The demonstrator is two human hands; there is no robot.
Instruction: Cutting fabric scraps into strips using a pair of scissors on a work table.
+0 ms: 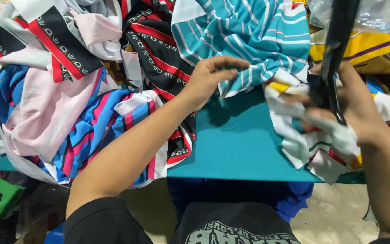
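Black scissors [335, 58] sit gripped in the right hand [357, 106] over white fabric scraps [326, 144] — blurred. Left hand [208, 79], fingers loosely spread, presses the teal striped cloth [253, 36] at the teal table [235, 144] — beside a heaped fabric pile [68, 90].

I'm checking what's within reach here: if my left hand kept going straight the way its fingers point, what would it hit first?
The left hand points rightward, fingertips already at the teal striped fabric. Going on, it would likely push into that cloth's hanging edge first, though depth is hard to judge.
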